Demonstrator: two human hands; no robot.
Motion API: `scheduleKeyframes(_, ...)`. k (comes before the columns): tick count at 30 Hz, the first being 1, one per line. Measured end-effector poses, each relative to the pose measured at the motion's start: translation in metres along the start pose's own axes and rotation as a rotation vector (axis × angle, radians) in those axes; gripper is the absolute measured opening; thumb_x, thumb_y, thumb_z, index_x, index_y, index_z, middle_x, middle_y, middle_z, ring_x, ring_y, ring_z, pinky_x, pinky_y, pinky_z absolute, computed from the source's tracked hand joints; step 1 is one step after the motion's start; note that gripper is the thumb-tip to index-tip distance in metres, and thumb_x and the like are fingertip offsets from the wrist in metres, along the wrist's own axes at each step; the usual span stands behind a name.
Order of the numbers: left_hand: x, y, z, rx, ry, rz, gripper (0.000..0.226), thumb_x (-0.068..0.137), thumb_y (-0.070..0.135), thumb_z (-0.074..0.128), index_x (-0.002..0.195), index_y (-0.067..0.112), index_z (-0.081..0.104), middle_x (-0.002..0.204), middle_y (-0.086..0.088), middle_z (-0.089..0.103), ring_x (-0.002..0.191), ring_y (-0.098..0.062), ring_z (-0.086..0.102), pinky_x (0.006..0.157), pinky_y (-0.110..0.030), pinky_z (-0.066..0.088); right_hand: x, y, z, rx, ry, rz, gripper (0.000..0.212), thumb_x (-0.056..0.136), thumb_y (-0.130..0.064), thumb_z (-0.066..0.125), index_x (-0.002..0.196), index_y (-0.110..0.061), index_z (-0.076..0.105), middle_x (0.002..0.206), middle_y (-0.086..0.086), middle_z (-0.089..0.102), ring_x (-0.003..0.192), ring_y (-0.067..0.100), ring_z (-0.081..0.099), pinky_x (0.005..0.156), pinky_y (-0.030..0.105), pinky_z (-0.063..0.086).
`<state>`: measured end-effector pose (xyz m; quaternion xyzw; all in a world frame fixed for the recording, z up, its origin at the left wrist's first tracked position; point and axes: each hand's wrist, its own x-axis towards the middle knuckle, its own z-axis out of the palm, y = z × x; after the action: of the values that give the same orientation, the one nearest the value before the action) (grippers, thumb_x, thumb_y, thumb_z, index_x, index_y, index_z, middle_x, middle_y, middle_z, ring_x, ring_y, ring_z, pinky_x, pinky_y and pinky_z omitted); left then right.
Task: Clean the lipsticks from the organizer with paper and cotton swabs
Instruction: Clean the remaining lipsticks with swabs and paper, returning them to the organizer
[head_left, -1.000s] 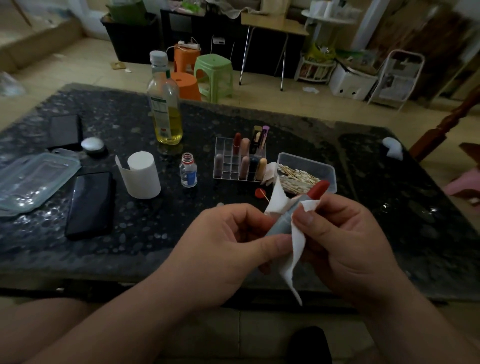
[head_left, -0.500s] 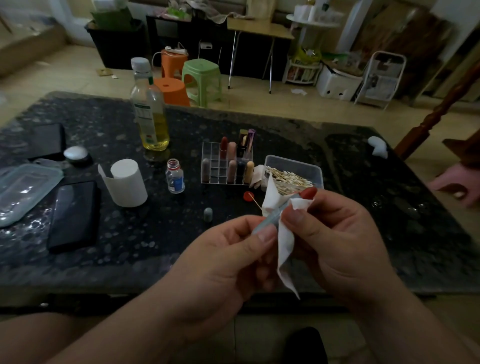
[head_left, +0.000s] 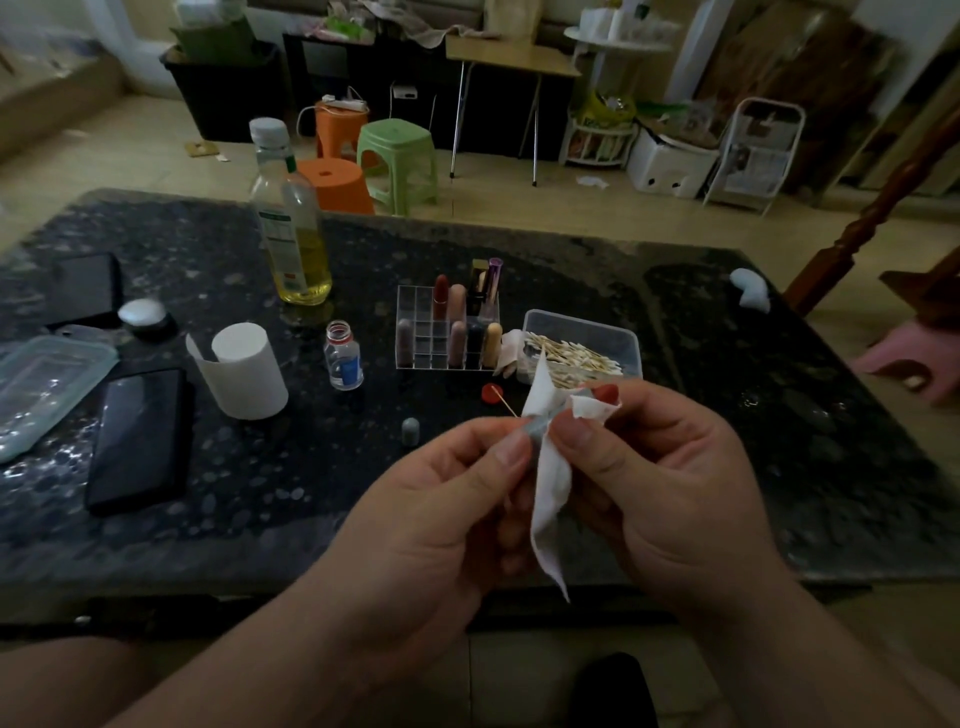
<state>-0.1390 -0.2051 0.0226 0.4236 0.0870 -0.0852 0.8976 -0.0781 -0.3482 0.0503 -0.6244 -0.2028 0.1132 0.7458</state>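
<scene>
My left hand (head_left: 441, 499) pinches the lower end of a grey-blue lipstick tube (head_left: 537, 423) between thumb and fingers. My right hand (head_left: 660, 483) pinches a white paper tissue (head_left: 550, 493) wrapped around the tube's upper part; a bit of the red tip (head_left: 605, 391) shows above the paper. Behind the hands, the clear organizer (head_left: 415, 338) holds several lipsticks upright. A clear box of cotton swabs (head_left: 582, 348) stands to its right. A small grey cap (head_left: 410, 431) stands on the table in front of the organizer.
On the dark stone table (head_left: 260, 467): a bottle of yellow liquid (head_left: 291, 223), a small open vial (head_left: 344, 356), a white paper roll (head_left: 249, 369), a black phone (head_left: 140, 439), a plastic lid (head_left: 47, 384), a red cap with a swab (head_left: 492, 393). Stools stand beyond the table.
The view has tilted slightly. My right hand has slid the paper up the lipstick, so it now covers more of the red tip. Both hands keep their hold.
</scene>
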Motion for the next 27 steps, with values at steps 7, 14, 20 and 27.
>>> scheduleKeyframes(7, -0.003, 0.01, 0.009, 0.069, 0.091, -0.124, 0.073, 0.079, 0.061, 0.057, 0.094, -0.01, 0.065, 0.047, -0.004, 0.036, 0.041, -0.015, 0.03, 0.042, -0.025, 0.029, -0.002, 0.003, 0.002, -0.101, -0.031, -0.105, 0.011, 0.077, -0.03, 0.083, 0.087, -0.031, 0.078, 0.088, 0.004, 0.077, 0.081, 0.018, 0.075, 0.069, 0.026, 0.057)
scheduleKeyframes(14, -0.001, 0.007, -0.011, 0.09, 0.019, 0.009, 0.04, 0.074, 0.037, 0.074, 0.105, 0.011, 0.076, 0.105, -0.017, 0.073, 0.091, -0.031, 0.067, 0.069, -0.037, 0.058, -0.002, 0.003, 0.002, -0.049, -0.033, -0.071, 0.017, 0.073, -0.036, 0.08, 0.088, -0.028, 0.079, 0.091, 0.008, 0.077, 0.085, 0.026, 0.076, 0.07, 0.031, 0.06)
scheduleKeyframes(20, -0.004, 0.013, 0.001, 0.225, 0.116, -0.026, 0.064, 0.073, 0.059, 0.063, 0.094, 0.0, 0.072, 0.101, -0.02, 0.063, 0.087, -0.035, 0.056, 0.076, -0.05, 0.048, -0.003, 0.003, 0.002, -0.158, -0.043, -0.134, 0.012, 0.08, -0.029, 0.079, 0.092, -0.028, 0.077, 0.089, 0.003, 0.077, 0.081, 0.019, 0.075, 0.068, 0.027, 0.058)
scheduleKeyframes(27, -0.004, 0.025, -0.011, 0.37, 0.034, -0.093, 0.053, 0.087, 0.059, 0.061, 0.069, 0.009, 0.064, 0.059, -0.008, 0.045, 0.049, -0.017, 0.039, 0.047, -0.028, 0.037, -0.001, 0.0, -0.002, -0.227, -0.089, -0.134, 0.016, 0.078, -0.014, 0.077, 0.092, -0.021, 0.076, 0.087, 0.001, 0.077, 0.078, 0.016, 0.075, 0.066, 0.022, 0.058)
